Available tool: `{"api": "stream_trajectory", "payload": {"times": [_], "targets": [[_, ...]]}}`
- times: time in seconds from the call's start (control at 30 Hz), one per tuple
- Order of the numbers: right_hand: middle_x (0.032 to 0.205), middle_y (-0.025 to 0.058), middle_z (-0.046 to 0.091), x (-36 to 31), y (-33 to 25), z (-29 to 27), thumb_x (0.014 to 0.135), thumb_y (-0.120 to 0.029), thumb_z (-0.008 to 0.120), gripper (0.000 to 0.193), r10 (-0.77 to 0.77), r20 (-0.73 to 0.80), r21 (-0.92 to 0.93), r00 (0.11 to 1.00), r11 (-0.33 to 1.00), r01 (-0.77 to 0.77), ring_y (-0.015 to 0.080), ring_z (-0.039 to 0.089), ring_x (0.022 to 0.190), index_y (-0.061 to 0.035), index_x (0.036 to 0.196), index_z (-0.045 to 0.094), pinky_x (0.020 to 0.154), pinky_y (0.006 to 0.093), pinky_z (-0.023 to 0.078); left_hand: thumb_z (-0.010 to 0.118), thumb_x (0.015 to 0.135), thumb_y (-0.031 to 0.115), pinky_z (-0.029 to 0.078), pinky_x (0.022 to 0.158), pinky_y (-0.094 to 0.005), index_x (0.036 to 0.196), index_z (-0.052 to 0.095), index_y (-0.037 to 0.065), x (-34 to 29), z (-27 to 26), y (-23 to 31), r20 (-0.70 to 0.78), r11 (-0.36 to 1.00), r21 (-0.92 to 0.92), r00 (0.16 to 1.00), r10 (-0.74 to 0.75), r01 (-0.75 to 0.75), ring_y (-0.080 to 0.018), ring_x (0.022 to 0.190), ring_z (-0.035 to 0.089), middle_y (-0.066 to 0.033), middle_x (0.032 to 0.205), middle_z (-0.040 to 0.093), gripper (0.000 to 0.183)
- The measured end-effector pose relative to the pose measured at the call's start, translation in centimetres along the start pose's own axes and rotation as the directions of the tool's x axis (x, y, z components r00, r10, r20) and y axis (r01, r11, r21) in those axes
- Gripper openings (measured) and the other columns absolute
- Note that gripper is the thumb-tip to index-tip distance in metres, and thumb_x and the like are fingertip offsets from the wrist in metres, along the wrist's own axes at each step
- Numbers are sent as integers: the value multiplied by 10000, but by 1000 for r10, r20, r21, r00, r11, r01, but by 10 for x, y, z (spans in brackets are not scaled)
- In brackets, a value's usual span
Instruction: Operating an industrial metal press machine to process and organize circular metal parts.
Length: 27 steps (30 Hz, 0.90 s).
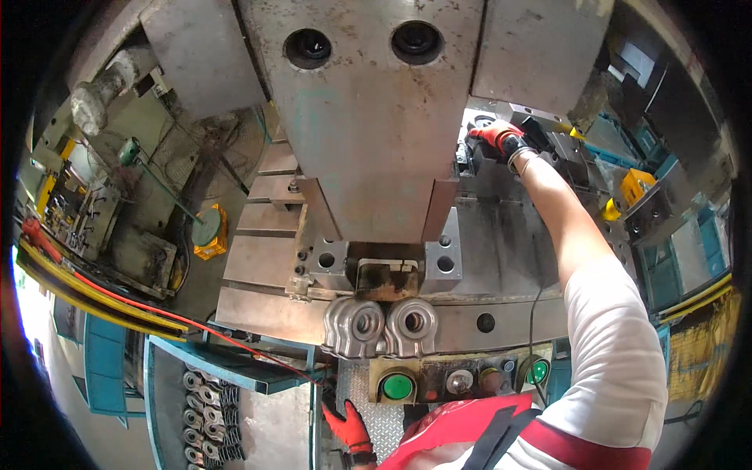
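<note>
White sleeve lies nearest. Right hand, red-gloved, reaches beside the steel block to a dark round part (contact and grip cannot be told). Left hand hangs empty, fingers spread; two silver metal pieces rest beyond it on the machine bed, well apart from the right.

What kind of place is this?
Likely a metal-stamping or press shop: there's a massive, flat-faced grey steel machine block, shiny grey shaped-metal parts with round holes near it, and a round green push button just below those parts in view.
</note>
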State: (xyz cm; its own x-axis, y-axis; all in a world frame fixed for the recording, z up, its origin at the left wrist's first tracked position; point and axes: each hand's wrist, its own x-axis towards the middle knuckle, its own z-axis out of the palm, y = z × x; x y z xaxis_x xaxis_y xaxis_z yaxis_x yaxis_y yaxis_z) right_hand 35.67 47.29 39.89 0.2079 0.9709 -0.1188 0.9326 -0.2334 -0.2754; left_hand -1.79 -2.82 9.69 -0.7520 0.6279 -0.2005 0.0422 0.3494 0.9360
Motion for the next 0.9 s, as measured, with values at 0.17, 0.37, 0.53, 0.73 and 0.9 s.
{"api": "stream_trajectory", "payload": {"times": [0.17, 0.37, 0.53, 0.73, 0.9], "targets": [[1231, 142, 567, -25, -23, -8, 776, -677, 435, 772, -118, -65, -202, 991, 974, 103, 318, 537, 1134, -44, 1198, 567, 954, 387, 402, 634, 822, 84, 285, 1057, -360, 1368, 321, -38, 10, 7, 11, 19, 991, -113, 997, 73, -70, -269, 1236, 417, -195, 1352, 428, 641], [1059, 281, 576, -125, -25, 28, 844, -459, 555, 541, -296, -234, 195, 926, 919, 343, 356, 565, 994, 22, 1091, 571, 862, 419, 426, 596, 880, 190, 338, 1017, -335, 1341, 382, -21, 16, 3, -13, 238, 982, -126, 965, -109, 142, -251, 1158, 490, -166, 1279, 506, 550], [1265, 224, 477, -297, 47, 106, 794, -305, 650, 606, -559, -479, 145, 677, 710, 689, 396, 416, 1211, 45, 1249, 456, 1019, 459, 325, 612, 872, 263, 324, 1018, -352, 1360, 363, 15, 11, 20, -54, 550, 944, 125, 813, 190, -305, -240, 1234, 403, -161, 1363, 408, 601], [1294, 218, 463, -413, 207, 186, 797, -245, 663, 632, 141, -379, 517, 915, 852, 83, 374, 409, 1228, 27, 1308, 409, 1037, 415, 307, 779, 711, 343, 278, 1065, -391, 1365, 259, -87, 5, 57, -67, 426, 991, 110, 905, 19, -72, -353, 1296, 325, -269, 1386, 322, 940], [1258, 311, 437, -451, 285, 277, 719, -390, 730, 919, 483, -18, 658, 875, 665, -353, 411, 412, 1205, 48, 1376, 259, 1013, 422, 335, 800, 674, 333, 315, 1037, -395, 1371, 279, -44, 16, 59, -66, 451, 990, 107, 892, 37, -95, -369, 1264, 362, -278, 1351, 359, 949]]}}
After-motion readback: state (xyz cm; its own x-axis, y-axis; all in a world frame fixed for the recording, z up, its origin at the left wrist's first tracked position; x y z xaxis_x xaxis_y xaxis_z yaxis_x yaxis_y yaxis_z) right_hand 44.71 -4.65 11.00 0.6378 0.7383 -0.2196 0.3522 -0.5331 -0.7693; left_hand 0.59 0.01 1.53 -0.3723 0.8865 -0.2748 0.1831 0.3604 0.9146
